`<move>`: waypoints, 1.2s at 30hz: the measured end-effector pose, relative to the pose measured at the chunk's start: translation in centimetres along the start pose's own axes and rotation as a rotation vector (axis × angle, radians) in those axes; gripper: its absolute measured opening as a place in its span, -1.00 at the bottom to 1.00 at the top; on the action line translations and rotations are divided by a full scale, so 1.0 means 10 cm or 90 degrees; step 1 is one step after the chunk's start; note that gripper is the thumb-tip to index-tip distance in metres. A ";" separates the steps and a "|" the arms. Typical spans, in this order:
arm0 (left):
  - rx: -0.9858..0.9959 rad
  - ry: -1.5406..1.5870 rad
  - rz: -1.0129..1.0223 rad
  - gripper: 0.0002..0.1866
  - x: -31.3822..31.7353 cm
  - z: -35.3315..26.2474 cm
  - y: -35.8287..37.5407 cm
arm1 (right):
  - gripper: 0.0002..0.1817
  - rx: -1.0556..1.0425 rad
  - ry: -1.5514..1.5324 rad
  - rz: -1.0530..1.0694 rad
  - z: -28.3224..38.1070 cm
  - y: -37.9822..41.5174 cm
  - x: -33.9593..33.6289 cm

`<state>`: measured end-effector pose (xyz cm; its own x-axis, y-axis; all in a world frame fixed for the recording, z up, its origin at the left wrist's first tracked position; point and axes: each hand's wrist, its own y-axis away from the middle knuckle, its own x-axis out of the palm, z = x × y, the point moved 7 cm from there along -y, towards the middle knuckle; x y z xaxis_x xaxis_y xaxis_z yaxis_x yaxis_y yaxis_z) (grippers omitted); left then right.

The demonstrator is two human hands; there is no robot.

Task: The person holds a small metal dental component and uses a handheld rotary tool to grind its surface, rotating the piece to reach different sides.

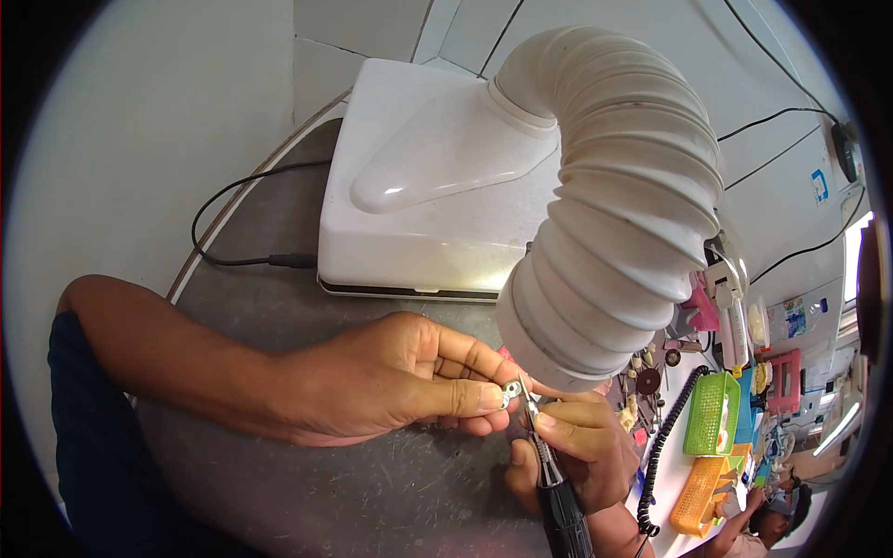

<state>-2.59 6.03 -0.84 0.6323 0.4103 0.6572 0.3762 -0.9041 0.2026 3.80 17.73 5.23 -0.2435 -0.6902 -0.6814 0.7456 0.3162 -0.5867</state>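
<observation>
Tabletop: the dark grey, scratched surface (pixel 391 511) spreads beneath both hands.
White unit: a smooth, boxy housing (pixel 428 223) sits on the tabletop beyond the hands; a black cable (pixel 200 209) plugs in at its left side.
Ribbed hose: a thick, off-white tube (pixel 623 177) arches out of the unit and bends down, its end just above the right hand.
Left hand: bare, coming in from the left, this hand (pixel 381 381) pinches the metal piece between thumb and fingertips.
Right hand: bare, at the lower right, this hand (pixel 581 446) has its fingers closed around the front of the handpiece.
Handpiece: a black-bodied tool (pixel 561 511) with a silvery front slants up to the left, its slim tip right at the metal piece; whether they touch is too small to tell.
Baskets: 2 of them, a green basket (pixel 712 414) and an orange basket (pixel 699 493), stand on the white surface at the right.
Person: a co-worker in a dark cap (pixel 777 516) shows at the lower right edge.
Coiled cord: black (pixel 656 465), it runs beside the baskets.
Dark red disc: round and flat (pixel 648 380), it lies among small items right of the hose.
Metal piece: small and silvery (pixel 509 393), with small openings, it is held off the tabletop.
</observation>
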 end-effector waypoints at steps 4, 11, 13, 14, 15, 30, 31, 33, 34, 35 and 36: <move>0.004 -0.003 0.002 -0.60 0.00 -0.02 0.01 | -0.58 -0.003 -0.009 -0.012 0.00 0.00 -0.01; 0.002 -0.009 0.006 -0.59 0.01 -0.03 0.02 | -0.55 -0.017 0.013 0.012 0.02 -0.02 0.01; 0.007 -0.007 0.007 -0.60 0.00 -0.02 0.01 | -0.55 -0.019 0.016 0.015 0.02 -0.02 0.01; 0.013 -0.006 0.009 -0.60 -0.01 -0.01 0.01 | -0.55 -0.022 0.018 0.019 0.02 -0.02 0.01; 0.012 -0.005 0.009 -0.60 0.00 -0.02 0.01 | -0.55 -0.021 0.018 0.019 0.02 -0.02 0.02; 0.009 -0.007 0.007 -0.61 -0.01 0.00 0.00 | -0.57 -0.021 0.029 0.030 0.05 -0.05 0.02; 0.010 -0.006 0.010 -0.61 -0.01 0.00 0.00 | -0.57 -0.016 0.023 0.024 0.03 -0.04 0.02; 0.010 -0.005 0.013 -0.61 -0.01 0.01 -0.01 | -0.56 -0.009 0.018 0.017 0.02 -0.03 0.01; 0.008 -0.007 0.012 -0.61 -0.01 0.01 -0.01 | -0.55 -0.014 0.024 0.023 0.02 -0.03 0.02; 0.007 -0.010 0.010 -0.61 -0.01 0.01 0.00 | -0.55 -0.018 0.031 0.028 0.03 -0.03 0.02; 0.007 -0.010 0.010 -0.61 -0.01 0.01 0.00 | -0.55 -0.018 0.031 0.028 0.03 -0.03 0.02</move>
<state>-2.61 6.04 -0.99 0.6484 0.3987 0.6486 0.3735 -0.9089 0.1853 3.66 17.28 5.40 -0.2409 -0.6432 -0.7268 0.7385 0.3644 -0.5673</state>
